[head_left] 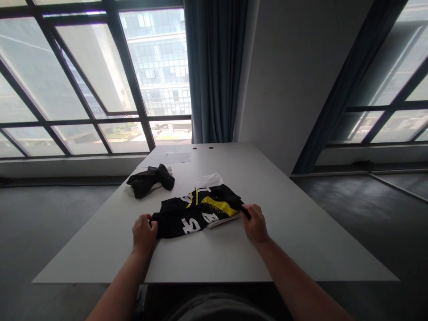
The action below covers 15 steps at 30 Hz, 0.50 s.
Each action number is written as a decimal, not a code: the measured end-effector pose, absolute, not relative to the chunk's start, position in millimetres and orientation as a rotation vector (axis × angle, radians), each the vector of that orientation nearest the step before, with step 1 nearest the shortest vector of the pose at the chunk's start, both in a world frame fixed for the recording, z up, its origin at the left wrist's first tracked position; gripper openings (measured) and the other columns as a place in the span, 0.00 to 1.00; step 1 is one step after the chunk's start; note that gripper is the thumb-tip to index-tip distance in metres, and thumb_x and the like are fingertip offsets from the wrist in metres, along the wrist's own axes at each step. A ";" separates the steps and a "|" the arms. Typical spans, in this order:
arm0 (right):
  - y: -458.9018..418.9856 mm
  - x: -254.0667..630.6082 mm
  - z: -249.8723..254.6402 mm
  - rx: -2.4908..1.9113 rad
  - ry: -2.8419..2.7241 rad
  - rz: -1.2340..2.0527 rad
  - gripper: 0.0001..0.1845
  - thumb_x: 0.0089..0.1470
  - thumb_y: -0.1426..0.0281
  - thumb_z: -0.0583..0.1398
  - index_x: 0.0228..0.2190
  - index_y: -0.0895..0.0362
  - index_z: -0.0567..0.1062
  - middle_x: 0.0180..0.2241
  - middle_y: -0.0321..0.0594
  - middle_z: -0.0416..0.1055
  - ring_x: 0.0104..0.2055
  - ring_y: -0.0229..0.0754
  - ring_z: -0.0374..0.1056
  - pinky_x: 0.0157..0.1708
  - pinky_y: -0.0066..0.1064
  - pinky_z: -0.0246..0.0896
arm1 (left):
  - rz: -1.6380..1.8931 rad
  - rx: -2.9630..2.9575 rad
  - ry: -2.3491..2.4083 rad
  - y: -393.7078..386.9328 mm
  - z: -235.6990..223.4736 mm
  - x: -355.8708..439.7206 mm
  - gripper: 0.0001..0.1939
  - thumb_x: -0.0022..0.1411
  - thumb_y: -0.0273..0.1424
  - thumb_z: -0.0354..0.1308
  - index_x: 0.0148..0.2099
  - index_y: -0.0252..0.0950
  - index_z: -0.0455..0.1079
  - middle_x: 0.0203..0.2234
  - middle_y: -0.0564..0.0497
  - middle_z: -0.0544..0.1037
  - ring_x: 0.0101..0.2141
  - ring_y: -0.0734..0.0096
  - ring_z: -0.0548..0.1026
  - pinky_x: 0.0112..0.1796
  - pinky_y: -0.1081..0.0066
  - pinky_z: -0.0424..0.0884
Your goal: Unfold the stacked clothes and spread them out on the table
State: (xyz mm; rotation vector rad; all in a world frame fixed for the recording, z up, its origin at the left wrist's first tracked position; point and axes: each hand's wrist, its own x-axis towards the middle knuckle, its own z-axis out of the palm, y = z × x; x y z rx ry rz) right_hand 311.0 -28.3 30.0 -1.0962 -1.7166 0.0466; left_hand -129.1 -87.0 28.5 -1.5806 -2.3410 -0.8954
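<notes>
A black garment (197,211) with yellow and white print lies partly folded on the white table (294,223), with a white piece showing beneath and behind it. My left hand (144,232) grips the garment's left edge. My right hand (256,223) pinches its right edge, near the yellow patch. Both hands rest low on the tabletop, a garment's width apart.
A crumpled black cloth (150,179) on something white lies farther back on the left. Sheets of paper (174,157) sit near the table's far end, beside two round holes. Large windows and a blue curtain (214,71) stand behind the table.
</notes>
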 end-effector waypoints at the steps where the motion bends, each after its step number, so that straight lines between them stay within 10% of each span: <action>1: -39.3 301.6 31.5 -1.013 -1.816 0.032 0.12 0.65 0.63 0.56 0.41 0.54 0.78 0.34 0.44 0.73 0.40 0.50 0.68 0.53 0.47 0.64 | -0.870 -1.640 -2.278 -87.9 28.5 -125.8 0.08 0.63 0.31 0.50 0.44 0.38 0.66 0.41 0.43 0.77 0.45 0.53 0.74 0.49 0.56 0.70; 10: -115.9 212.3 30.7 -0.386 -2.442 0.323 0.13 0.62 0.77 0.56 0.40 0.53 0.80 0.54 0.44 0.68 0.58 0.46 0.64 0.60 0.38 0.63 | -0.875 -2.456 -1.731 -95.1 19.1 -41.3 0.29 0.66 0.30 0.54 0.69 0.45 0.64 0.66 0.44 0.67 0.65 0.56 0.65 0.64 0.55 0.64; 15: -107.5 225.9 30.8 -0.513 -2.202 0.411 0.16 0.60 0.77 0.53 0.44 0.53 0.77 0.49 0.45 0.70 0.53 0.45 0.67 0.55 0.37 0.67 | -0.797 -2.657 -1.702 -93.3 11.3 -9.8 0.20 0.65 0.28 0.56 0.57 0.48 0.77 0.65 0.45 0.68 0.64 0.52 0.67 0.64 0.50 0.65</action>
